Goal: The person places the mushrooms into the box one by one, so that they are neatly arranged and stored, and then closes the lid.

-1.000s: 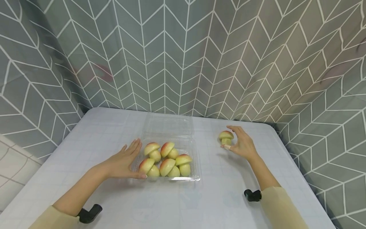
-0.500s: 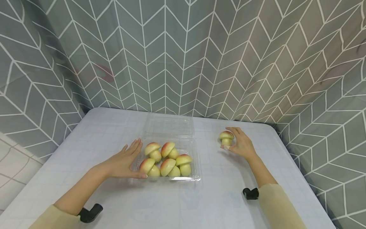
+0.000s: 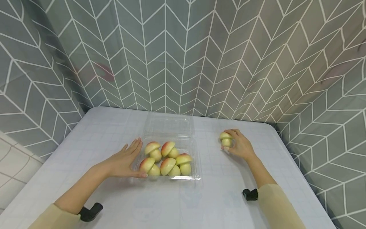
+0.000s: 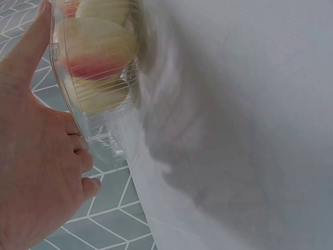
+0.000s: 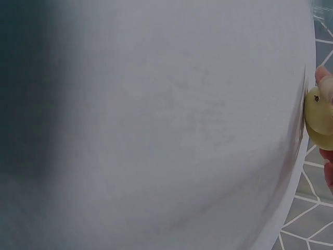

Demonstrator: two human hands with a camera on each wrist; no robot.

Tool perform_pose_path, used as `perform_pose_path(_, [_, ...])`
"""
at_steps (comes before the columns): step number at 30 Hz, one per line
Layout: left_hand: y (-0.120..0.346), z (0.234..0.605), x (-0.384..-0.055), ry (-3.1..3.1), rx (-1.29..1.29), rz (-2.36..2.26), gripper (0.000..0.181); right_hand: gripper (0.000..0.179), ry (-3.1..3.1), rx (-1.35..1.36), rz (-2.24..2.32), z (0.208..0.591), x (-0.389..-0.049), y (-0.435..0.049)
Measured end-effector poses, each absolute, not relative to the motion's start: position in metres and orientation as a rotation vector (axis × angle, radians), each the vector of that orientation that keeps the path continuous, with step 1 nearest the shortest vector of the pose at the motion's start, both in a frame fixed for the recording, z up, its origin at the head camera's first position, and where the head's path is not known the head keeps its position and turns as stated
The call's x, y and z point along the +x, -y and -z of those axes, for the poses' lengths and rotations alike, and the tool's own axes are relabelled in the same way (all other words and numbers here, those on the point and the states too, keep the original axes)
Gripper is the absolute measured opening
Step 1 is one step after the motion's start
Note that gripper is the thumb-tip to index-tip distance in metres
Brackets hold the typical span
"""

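Note:
A clear plastic clamshell box (image 3: pixel 197 160) stands with its lid folded back. Inside lie several pale yellow-green mushroom-shaped pieces (image 3: pixel 168 166) with red-tinged caps, all tilted or upright in two rows. My left hand (image 3: pixel 123 163) rests along the box's left side, fingers straight and thumb at the near corner; the left wrist view shows the hand (image 4: pixel 39 156) against the rim. At the right, one more mushroom-shaped piece (image 3: pixel 226 142) stands upright on the table, pinched between the fingers and thumb of my right hand (image 3: pixel 241 147). Its underside with a dark spot (image 5: pixel 316 98) shows in the right wrist view.
The box lid (image 3: pixel 168 125) lies open toward the back of the white-covered table (image 3: pixel 183 203). A grey curtain (image 3: pixel 183 57) with white chevron lines hangs behind and on both sides. A black device (image 3: pixel 90 212) sits at each wrist.
My right hand's fingers have closed in from beside the single mushroom-shaped piece onto its cap and stem. The left hand and the box look the same.

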State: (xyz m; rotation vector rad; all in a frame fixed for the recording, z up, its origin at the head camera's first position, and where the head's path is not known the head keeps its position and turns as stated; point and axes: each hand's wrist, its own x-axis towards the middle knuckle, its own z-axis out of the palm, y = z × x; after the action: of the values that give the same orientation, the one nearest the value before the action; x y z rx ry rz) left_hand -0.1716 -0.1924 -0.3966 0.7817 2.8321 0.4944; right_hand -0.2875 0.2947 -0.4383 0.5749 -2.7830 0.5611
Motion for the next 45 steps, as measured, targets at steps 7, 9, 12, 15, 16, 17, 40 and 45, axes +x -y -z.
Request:
perform_pose_path(7, [0.192,0.396,-0.173,-2.828,0.771,-0.497,0.125,0.073,2.782,0.56,-0.54,0.438,-0.283,-0.294])
perform_pose_path(9, [0.192,0.396,-0.173,-2.826,0.77,-0.498,0.125,0.073,2.786,0.554,-0.536,0.438,-0.282,-0.294])
perform_pose_path(12, [0.192,0.396,-0.174,-2.827,0.768,-0.497,0.125,0.072,2.795,0.543,-0.531,0.438,-0.28,-0.293])
perform_pose_path(15, [0.192,0.395,-0.173,-2.828,0.768,-0.497,0.125,0.07,2.805,0.531,-0.517,0.437,-0.278,-0.292])
perform_pose_path(16, [0.192,0.395,-0.173,-2.828,0.768,-0.497,0.125,0.07,2.808,0.529,-0.515,0.437,-0.278,-0.292])
perform_pose_path(17, [0.192,0.395,-0.173,-2.828,0.769,-0.496,0.125,0.07,2.811,0.526,-0.513,0.436,-0.277,-0.291])
perform_pose_path(40, [0.19,0.392,-0.17,-2.816,0.746,-0.511,0.124,0.067,2.544,0.709,-0.602,0.417,-0.268,-0.263])
perform_pose_path(45, [0.191,0.392,-0.17,-2.819,0.749,-0.511,0.125,0.069,2.463,0.742,-0.632,0.409,-0.269,-0.254])
